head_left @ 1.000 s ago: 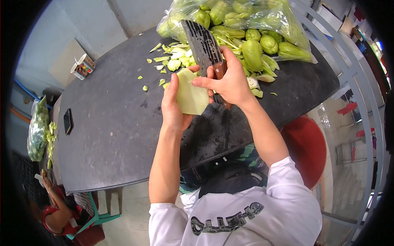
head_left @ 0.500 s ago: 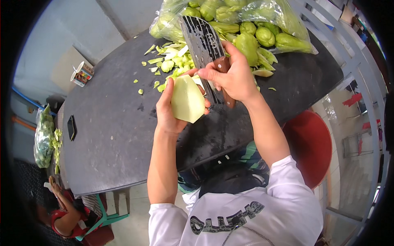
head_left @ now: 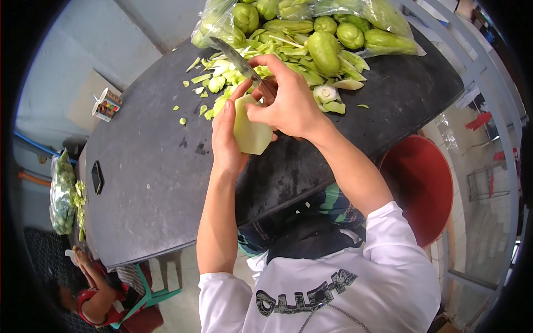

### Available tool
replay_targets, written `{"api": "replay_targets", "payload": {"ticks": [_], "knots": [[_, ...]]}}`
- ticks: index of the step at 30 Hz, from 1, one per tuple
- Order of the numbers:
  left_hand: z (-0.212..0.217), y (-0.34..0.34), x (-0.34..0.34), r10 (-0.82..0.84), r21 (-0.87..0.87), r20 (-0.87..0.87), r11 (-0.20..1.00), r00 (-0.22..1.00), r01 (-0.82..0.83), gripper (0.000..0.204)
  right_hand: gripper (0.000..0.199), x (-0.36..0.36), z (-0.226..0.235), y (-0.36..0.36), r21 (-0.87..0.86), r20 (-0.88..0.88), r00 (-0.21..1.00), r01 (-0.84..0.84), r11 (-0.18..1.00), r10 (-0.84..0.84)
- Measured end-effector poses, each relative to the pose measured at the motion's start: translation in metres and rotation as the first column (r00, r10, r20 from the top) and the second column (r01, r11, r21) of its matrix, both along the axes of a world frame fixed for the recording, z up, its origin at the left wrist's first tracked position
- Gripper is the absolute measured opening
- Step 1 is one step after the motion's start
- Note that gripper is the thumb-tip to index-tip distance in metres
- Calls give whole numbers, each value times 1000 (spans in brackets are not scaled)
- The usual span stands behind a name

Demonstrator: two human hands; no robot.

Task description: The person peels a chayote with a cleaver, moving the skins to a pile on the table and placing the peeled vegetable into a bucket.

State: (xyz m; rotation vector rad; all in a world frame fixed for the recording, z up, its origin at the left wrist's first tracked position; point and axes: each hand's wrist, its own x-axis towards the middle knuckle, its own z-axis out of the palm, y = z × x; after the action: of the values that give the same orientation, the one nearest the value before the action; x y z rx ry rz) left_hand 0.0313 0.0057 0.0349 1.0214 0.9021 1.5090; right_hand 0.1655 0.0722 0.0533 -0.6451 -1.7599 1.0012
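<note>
Fingers of the left hand [head_left: 227, 145] curled round a peeled, pale-green, flat-faced vegetable [head_left: 250, 133], thumb along its near-left side, the rest behind it; spread only as wide as the piece itself. Right hand [head_left: 294, 105] closed about the brown handle of a broad, dark-bladed kitchen knife [head_left: 236, 60], its thumb laid over the vegetable's upper right face. Vegetable is up in the left hand, above the near side of the dark grey, curved-edge bench [head_left: 147, 172]. Beyond it: a loose heap of light-green peelings [head_left: 222, 71], with smooth whole green chayotes [head_left: 323, 53] (same kind, I would judge) lying behind.

Handling, as judged: firm and stiff, light enough for one hand, unlikely to squash. Bare flesh probably slick; damp marks on the bench suggest wet juice. Best hold is low and round the back, palm under the blunt end, fingertips kept off the edge side.

Against half a second ago: knife blade then showed its broad flat face; now turned nearly edge-on and leaning leftward. Right hand has come in closer, thumb now over the vegetable rather than apart from it.
</note>
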Motion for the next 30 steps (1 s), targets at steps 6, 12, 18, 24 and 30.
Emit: {"api": "replay_targets", "payload": {"ticks": [6,12,18,24,30], "knots": [[0,-2,-3,-64,15,-28,998,998,65,75,49,2,1,2,-38,-25,1000,1,999,-1],[-1,-1,-9,-166,-59,131,983,977,175,77,56,7,-9,20,-71,-146,989,-40,997,29],[-3,-2,-1,-56,-38,45,998,997,58,81,64,5,0,6,-17,-54,996,-71,997,70],[-4,0,-4,-148,-64,62,986,987,152,81,53,5,-4,13,-66,-106,994,-39,997,32],[-2,-3,-11,-192,-28,252,978,949,205,76,50,7,-7,21,-137,-199,980,-51,989,23]]}}
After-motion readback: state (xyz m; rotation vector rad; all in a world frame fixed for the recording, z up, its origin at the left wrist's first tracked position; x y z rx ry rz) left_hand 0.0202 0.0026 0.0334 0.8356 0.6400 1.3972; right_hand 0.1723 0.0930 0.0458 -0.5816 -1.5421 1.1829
